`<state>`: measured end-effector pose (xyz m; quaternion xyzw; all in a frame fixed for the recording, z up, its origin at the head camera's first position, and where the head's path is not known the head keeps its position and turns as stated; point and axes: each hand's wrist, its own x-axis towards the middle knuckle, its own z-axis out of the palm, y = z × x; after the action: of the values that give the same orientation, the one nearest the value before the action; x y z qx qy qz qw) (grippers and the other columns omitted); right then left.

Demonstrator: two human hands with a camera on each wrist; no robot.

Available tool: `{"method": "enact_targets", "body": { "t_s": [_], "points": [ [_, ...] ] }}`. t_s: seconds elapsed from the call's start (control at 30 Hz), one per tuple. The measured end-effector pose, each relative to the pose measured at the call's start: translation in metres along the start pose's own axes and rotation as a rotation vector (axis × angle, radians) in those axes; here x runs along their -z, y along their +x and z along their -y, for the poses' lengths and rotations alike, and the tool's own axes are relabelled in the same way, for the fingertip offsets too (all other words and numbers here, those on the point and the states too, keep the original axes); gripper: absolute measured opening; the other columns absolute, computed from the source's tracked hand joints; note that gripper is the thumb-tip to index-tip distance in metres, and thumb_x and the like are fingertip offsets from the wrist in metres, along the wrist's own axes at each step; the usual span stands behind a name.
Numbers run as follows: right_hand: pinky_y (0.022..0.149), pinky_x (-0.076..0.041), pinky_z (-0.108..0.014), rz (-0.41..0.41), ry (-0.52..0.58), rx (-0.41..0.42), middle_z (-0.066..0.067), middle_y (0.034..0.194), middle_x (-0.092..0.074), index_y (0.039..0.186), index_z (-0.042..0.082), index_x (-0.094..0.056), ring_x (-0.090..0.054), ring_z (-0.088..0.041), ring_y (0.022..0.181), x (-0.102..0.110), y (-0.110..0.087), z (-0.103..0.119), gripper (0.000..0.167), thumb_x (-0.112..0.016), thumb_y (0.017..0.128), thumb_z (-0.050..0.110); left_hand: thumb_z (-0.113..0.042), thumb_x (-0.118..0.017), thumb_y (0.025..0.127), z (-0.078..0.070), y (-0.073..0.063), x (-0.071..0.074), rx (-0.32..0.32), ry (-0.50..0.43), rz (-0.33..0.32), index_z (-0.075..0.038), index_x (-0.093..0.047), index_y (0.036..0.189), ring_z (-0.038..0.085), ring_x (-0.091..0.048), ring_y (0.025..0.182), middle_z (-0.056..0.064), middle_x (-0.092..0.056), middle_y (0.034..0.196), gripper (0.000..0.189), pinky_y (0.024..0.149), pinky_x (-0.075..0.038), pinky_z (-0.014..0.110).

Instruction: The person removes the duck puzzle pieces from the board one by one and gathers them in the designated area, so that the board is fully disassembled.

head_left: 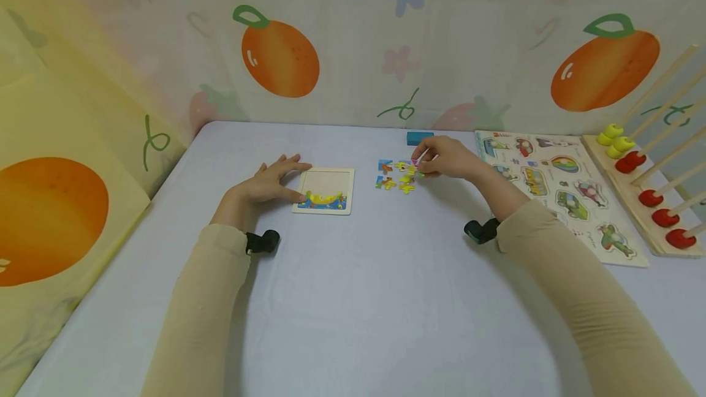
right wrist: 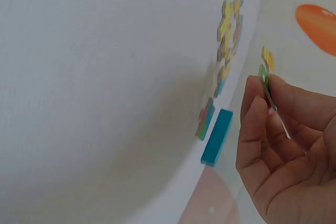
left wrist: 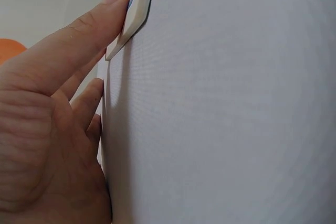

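A small square wooden puzzle tray [head_left: 326, 179] lies left of centre, its lower part filled by yellow and blue picture pieces [head_left: 325, 200]. My left hand [head_left: 261, 187] rests at its left side, fingers spread. In the left wrist view the straight thumb [left wrist: 79, 40] presses on the tray's edge. Between thumb and fingertips my right hand [head_left: 449, 157] pinches a jigsaw piece [right wrist: 268, 59], with yellow and green showing in the right wrist view. The held piece is raised off the table. Below and left of that hand lie several loose jigsaw pieces [head_left: 388, 184].
Behind the loose pieces is a teal block [head_left: 419, 138]. At right, partly under the right forearm, lies a picture puzzle board [head_left: 595, 216]. Beyond it stands a wooden base [head_left: 623, 192] with upright rods and red and yellow beads. A fruit-print cloth [head_left: 342, 103] hangs behind the table.
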<state>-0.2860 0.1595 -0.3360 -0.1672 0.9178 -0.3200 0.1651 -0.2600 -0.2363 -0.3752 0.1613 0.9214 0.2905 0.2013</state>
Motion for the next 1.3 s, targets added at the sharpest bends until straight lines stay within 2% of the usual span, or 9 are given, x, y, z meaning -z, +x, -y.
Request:
{"method": "enact_targets", "body": {
  "t_s": [0.43, 0.7, 1.03, 1.3],
  "points": [
    [0.07, -0.055, -0.022, 0.081, 0.055, -0.075, -0.004, 0.085, -0.059, 0.117, 0.0, -0.061, -0.064, -0.013, 0.072, 0.01, -0.006, -0.015, 0.025, -0.063, 0.094, 0.009, -0.031, -0.073, 0.086, 0.001, 0.0, 0.0, 0.005, 0.005, -0.002, -0.019, -0.037, 0.153, 0.033, 0.01, 0.157, 0.009, -0.006, 0.169, 0.077, 0.123, 0.016, 0.061],
    [0.068, -0.056, -0.022, 0.13, 0.103, -0.089, -0.004, 0.083, -0.057, 0.116, -0.002, -0.061, -0.062, -0.013, 0.07, 0.016, -0.008, -0.021, 0.026, -0.065, 0.093, 0.009, -0.032, -0.073, 0.086, 0.001, 0.001, 0.0, 0.008, 0.009, -0.002, -0.02, -0.037, 0.152, 0.033, 0.01, 0.157, 0.009, -0.006, 0.17, 0.076, 0.123, 0.016, 0.061],
    [0.068, -0.057, -0.022, 0.211, 0.153, -0.133, -0.003, 0.081, -0.062, 0.116, -0.005, -0.061, -0.064, -0.013, 0.071, 0.016, -0.005, -0.029, 0.027, -0.065, 0.092, 0.008, -0.032, -0.073, 0.085, 0.001, 0.002, -0.001, 0.014, 0.006, -0.001, -0.02, -0.037, 0.153, 0.033, 0.011, 0.157, 0.008, -0.006, 0.17, 0.077, 0.122, 0.017, 0.061],
    [0.066, -0.056, -0.022, 0.211, 0.15, -0.139, -0.001, 0.076, -0.064, 0.113, -0.003, -0.063, -0.063, -0.011, 0.067, 0.013, -0.001, -0.031, 0.026, -0.068, 0.091, 0.009, -0.032, -0.073, 0.085, 0.0, 0.002, -0.001, 0.019, 0.007, -0.004, -0.02, -0.037, 0.152, 0.033, 0.011, 0.157, 0.009, -0.006, 0.17, 0.077, 0.122, 0.017, 0.061]
  ]
}}
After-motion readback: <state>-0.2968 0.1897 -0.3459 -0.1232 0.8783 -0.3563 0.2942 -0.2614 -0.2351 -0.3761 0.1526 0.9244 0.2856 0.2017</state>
